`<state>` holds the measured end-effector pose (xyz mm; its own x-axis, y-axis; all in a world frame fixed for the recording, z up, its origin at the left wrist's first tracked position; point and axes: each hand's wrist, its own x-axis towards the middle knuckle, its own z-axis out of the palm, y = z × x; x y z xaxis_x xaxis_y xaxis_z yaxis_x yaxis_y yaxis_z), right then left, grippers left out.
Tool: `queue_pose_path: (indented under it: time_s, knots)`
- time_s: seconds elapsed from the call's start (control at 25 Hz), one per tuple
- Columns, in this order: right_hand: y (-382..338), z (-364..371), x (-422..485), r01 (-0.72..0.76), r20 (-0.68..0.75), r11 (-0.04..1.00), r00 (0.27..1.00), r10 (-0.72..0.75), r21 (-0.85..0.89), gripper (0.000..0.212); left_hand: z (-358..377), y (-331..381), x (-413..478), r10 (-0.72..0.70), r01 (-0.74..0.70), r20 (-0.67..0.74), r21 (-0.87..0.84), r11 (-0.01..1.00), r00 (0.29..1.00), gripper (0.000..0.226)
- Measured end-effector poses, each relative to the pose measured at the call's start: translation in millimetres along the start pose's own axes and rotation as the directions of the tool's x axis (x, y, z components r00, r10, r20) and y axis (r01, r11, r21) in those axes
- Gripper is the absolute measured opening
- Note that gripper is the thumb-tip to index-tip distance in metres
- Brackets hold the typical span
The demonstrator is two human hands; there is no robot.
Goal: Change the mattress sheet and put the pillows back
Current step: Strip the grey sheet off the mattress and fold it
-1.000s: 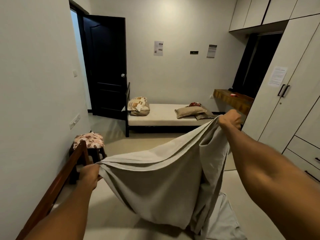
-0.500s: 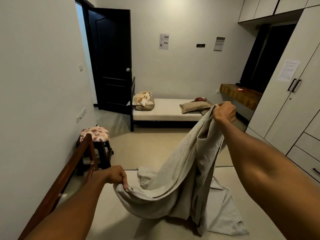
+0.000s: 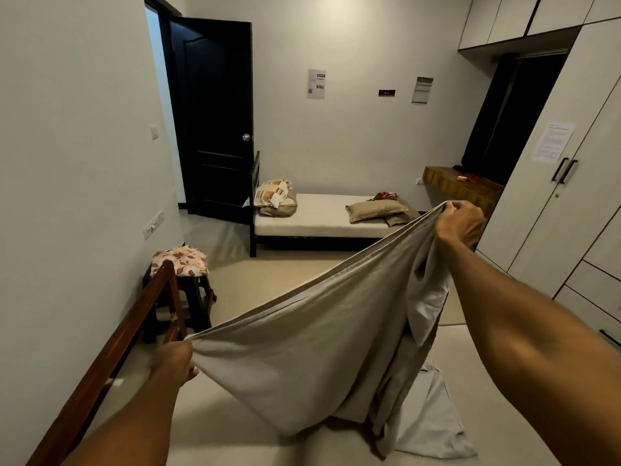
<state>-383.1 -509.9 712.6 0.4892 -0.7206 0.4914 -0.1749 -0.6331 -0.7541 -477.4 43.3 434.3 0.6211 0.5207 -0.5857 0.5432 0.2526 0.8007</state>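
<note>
A grey sheet [image 3: 312, 351] hangs stretched between my two hands above the bare mattress [image 3: 215, 422] in front of me. My left hand [image 3: 174, 359] grips one edge low, near the wooden bed rail [image 3: 111, 351]. My right hand [image 3: 458, 223] grips another edge, held high and to the right. The sheet's lower part trails onto the mattress at the right. Across the room a second bed [image 3: 319, 218] carries a beige pillow [image 3: 373, 210] and a patterned pillow [image 3: 274, 193].
A dark stool [image 3: 188, 290] bearing a floral cushion [image 3: 179, 260] stands by the left wall. A black door [image 3: 215, 129] is open at the back. White wardrobes [image 3: 564, 203] line the right side, with a wooden shelf [image 3: 460, 186] beside them.
My left hand pulled its edge of the sheet outward to the left, and the sheet went from bunched to taut between my hands. The right hand stays raised.
</note>
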Motion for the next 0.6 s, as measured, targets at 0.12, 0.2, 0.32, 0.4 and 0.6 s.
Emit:
queue_pose_path:
  time_s: [0.12, 0.2, 0.32, 0.4, 0.6]
  knots:
    - [1, 0, 1, -0.047, 0.047, 0.987, 0.998, 0.04, 0.153, 0.021, 13, 17, -29, 0.075, -0.025, 0.149, -0.31, 0.95, 0.986, 0.023]
    - [-2, 1, 1, 0.013, 0.076, 0.968, 0.997, -0.033, 0.252, 0.021, 19, 26, -35, 0.172, -0.084, 0.16, -0.449, 0.89, 0.972, 0.034]
    - [-12, -5, 1, 0.152, 0.095, 0.912, 0.975, -0.202, 0.381, 0.02, 19, 40, -28, 0.226, -0.146, 0.06, -0.598, 0.788, 0.972, 0.038]
    - [-22, -18, -3, 0.152, 0.173, 0.85, 0.947, -0.272, 0.505, 0.022, 16, 47, -18, 0.213, -0.048, 0.131, -0.737, 0.674, 0.968, 0.042]
    - [-65, -45, -28, 0.101, 0.478, 0.791, 0.748, -0.461, 0.604, 0.024, 41, 67, -60, 0.347, 0.189, 0.537, -0.709, 0.679, 0.769, 0.076]
